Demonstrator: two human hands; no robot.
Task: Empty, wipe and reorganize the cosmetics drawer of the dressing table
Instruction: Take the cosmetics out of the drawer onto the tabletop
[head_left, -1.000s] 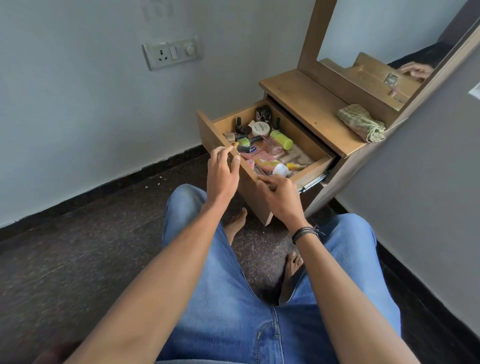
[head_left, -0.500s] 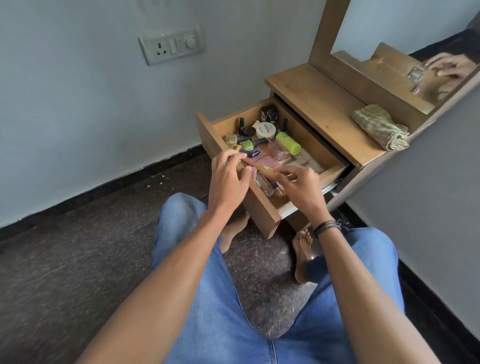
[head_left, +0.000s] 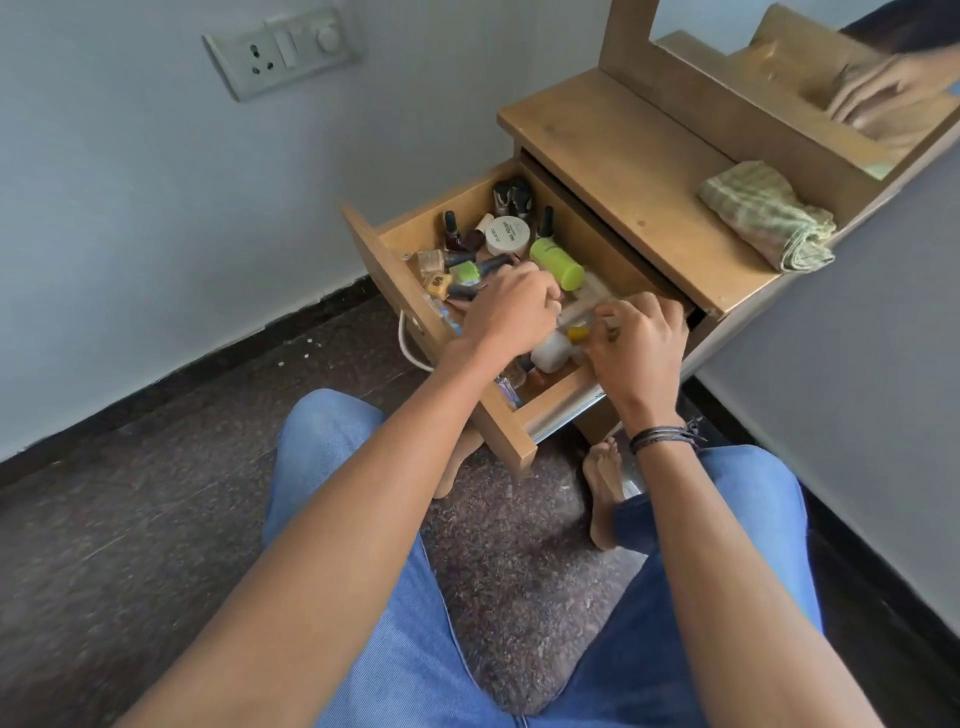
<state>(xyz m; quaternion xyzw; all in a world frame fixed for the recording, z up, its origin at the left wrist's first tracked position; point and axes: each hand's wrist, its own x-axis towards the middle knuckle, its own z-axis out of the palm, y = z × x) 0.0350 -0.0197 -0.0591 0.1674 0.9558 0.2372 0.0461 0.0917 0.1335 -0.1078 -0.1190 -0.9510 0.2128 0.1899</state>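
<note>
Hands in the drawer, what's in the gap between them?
In the head view, a white bottle and a small yellow item lie between the left hand and right hand, inside the drawer.

Home bedroom: mirrored dressing table (head_left: 613, 156), cosmetics drawer (head_left: 436, 205).

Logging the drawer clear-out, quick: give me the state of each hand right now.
Left hand: fingers curled down into the drawer; grip cannot be told.
Right hand: pinches a small yellow tube.
</note>
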